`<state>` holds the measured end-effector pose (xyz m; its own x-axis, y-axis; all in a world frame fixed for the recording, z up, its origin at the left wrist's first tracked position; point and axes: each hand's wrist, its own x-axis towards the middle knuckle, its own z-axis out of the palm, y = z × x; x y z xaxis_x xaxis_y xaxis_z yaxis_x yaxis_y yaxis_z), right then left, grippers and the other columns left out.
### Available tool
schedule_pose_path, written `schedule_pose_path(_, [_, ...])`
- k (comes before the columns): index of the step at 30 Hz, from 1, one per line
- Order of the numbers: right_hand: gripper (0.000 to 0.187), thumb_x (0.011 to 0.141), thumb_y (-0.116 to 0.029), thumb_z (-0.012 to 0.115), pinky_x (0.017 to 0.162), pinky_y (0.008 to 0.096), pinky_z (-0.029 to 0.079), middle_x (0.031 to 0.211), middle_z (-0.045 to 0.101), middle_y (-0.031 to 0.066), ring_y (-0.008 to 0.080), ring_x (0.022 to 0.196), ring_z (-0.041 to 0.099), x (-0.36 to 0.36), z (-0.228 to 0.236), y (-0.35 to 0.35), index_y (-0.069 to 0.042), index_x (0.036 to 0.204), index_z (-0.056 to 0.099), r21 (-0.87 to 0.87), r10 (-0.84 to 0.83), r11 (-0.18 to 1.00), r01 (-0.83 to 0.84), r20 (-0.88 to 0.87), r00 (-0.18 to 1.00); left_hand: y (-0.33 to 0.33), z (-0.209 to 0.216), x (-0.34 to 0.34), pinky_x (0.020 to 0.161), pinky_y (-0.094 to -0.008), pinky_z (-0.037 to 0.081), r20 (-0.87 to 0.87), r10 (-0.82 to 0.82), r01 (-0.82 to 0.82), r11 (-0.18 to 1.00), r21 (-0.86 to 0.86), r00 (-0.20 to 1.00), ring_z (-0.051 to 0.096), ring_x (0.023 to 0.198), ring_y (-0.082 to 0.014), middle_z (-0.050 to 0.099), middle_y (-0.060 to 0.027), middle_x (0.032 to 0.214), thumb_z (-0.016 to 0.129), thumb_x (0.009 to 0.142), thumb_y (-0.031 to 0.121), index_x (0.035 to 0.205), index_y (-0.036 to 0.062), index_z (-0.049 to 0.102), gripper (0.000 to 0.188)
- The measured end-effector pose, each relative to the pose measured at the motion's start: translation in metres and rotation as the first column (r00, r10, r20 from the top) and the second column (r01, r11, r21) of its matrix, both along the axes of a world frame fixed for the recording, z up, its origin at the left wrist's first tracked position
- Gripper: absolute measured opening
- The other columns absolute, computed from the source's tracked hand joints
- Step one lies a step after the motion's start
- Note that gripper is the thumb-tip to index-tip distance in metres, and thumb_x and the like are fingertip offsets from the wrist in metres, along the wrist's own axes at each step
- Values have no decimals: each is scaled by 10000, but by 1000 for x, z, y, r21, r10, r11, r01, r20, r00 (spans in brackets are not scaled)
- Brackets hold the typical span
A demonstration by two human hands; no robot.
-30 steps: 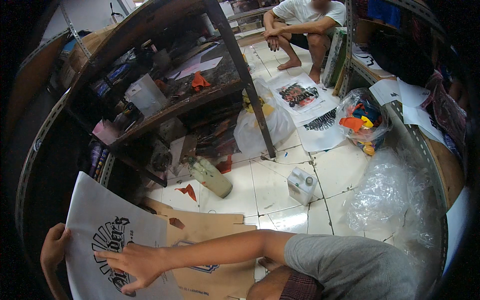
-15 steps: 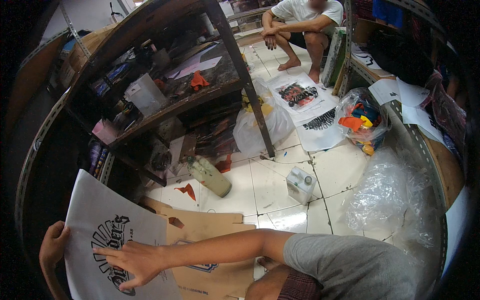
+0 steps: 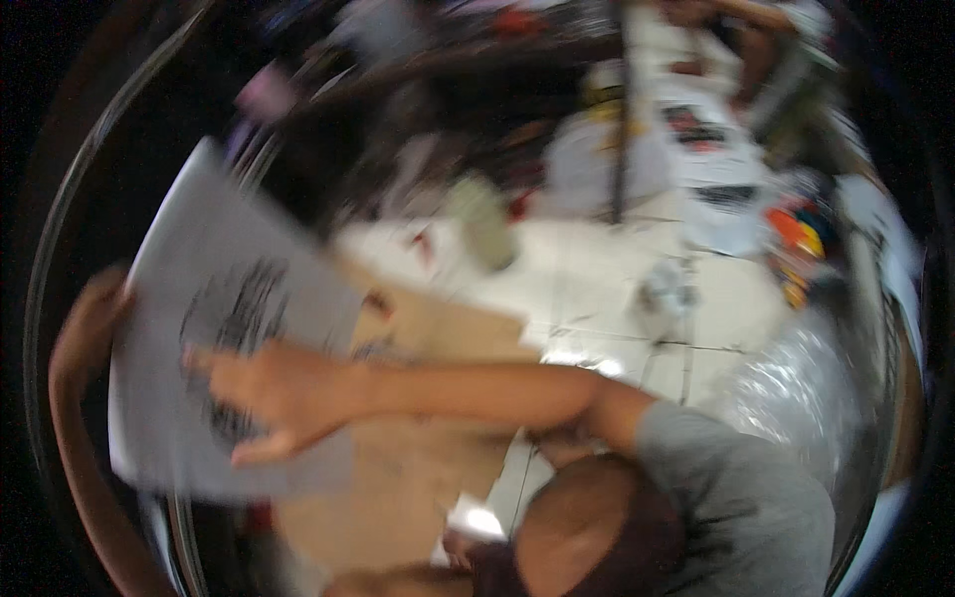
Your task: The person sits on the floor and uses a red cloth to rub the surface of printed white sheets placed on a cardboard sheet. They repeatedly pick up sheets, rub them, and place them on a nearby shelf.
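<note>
Black print (image 3: 254, 298) blurred, partly behind right fingers (image 3: 227, 376); co-worker (image 3: 764, 52) cut off above.

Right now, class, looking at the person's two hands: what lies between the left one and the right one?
In the head view, only part of the white sheet: the left hand holds its left edge; the right hand is over its print.

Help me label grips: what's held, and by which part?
The left hand holds the white sheet by its left edge; the right hand grips nothing.
</note>
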<state>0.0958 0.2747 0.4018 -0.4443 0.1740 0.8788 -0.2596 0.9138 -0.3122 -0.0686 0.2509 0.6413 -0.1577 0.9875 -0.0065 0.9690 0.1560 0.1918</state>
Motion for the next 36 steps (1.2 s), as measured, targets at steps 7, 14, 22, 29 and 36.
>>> schedule_pose_path(7, [499,857,-470,762,695,414,552,1549,396,268,382,781,692,31,-3,-21,-23,879,542,-106,-67,991,83,146,987,-2,-10,7,755,-340,553,-154,-53,42,996,-79,987,633,823,-148,686,-62,947,519,1063,412,1233,46,650,424])
schedule_pose_path(14, [496,849,-501,748,761,470,566,1524,444,249,408,859,711,33,5,-22,-42,885,565,-114,-62,989,93,245,967,1,-24,1,735,-325,562,-167,-43,36,998,-46,985,657,852,-148,698,-68,986,510,1062,424,1275,60,636,440])
schedule_pose_path(22, [308,878,-286,801,618,272,529,1186,724,85,78,755,689,58,-27,45,-46,919,611,-406,-272,869,283,87,958,-24,-67,-86,739,-310,580,24,-22,19,992,125,999,688,779,-139,712,-86,966,490,1065,415,1271,93,650,414])
schedule_pose_path(29, [248,907,-260,746,726,332,549,959,752,83,192,789,705,230,-124,226,-72,1063,703,-517,-908,196,833,224,353,-8,-173,-150,1012,-306,437,436,282,-329,944,33,854,603,1089,-179,661,-113,1213,533,1051,394,1329,-23,604,506])
schedule_pose_path(36, [279,994,-249,660,714,294,558,1029,739,87,150,806,697,248,-127,241,-52,1191,671,-533,-860,210,820,298,414,-195,-475,-238,986,-311,439,747,527,-541,797,-268,406,567,1133,-168,652,-70,1223,568,1020,518,1355,-15,595,631])
